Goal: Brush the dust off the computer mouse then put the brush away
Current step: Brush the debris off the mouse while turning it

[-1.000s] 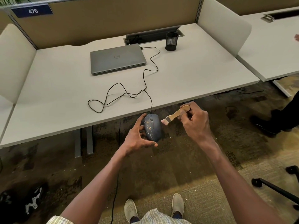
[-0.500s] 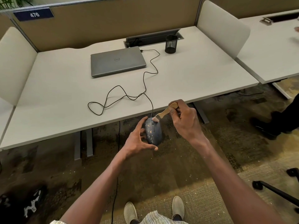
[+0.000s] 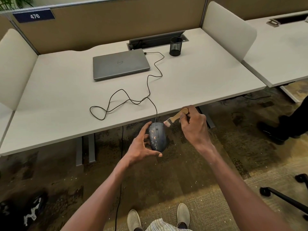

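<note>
A dark wired computer mouse point(image 3: 157, 137) speckled with pale dust is held in the air just below the desk's front edge. My left hand point(image 3: 140, 147) grips it from the left side and underneath, thumb at its rear. My right hand point(image 3: 194, 126) grips the wooden handle of a small brush point(image 3: 176, 116). The brush's pale bristles point left and sit just off the mouse's front right corner, not clearly touching it. The mouse's black cable point(image 3: 150, 90) runs up over the desk edge to the laptop.
A closed grey laptop point(image 3: 120, 65) lies on the white desk point(image 3: 58, 100), with a black mesh pen cup point(image 3: 175, 46) behind it to the right. Another person's dark leg and shoe point(image 3: 281, 129) stand at the right. A chair base point(image 3: 286, 197) shows at lower right.
The brush swept onto the mouse's front half a second ago and has now swung back to the right, off the mouse. My left hand keeps holding the mouse in about the same spot.
</note>
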The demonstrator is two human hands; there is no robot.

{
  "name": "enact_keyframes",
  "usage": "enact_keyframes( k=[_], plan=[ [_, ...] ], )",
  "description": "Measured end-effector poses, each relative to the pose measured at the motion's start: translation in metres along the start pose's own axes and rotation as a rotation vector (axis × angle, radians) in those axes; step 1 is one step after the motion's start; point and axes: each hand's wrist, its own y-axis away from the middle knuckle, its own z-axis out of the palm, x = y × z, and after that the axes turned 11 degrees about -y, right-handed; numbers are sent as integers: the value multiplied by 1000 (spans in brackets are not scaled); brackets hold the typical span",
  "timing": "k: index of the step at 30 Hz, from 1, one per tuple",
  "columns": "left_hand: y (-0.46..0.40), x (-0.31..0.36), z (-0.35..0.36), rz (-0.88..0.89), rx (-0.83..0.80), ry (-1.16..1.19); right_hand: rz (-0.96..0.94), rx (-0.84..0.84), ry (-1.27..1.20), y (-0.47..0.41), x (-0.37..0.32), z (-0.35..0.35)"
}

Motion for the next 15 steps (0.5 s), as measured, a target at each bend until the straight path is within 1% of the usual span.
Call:
enact_keyframes(
  k=[3,7,11,15],
  plan=[
    [-3,-1,0,13,5,-1,94,-5,-16,1,6,5],
    [-4,-1,0,35,-5,2,186,-68,-52,1,13,16],
    [-3,-1,-1,48,-2,-3,206,-145,-99,-1,17,26],
    [-1,2,-4,58,-1,3,217,-171,-111,-8,16,32]
  ],
)
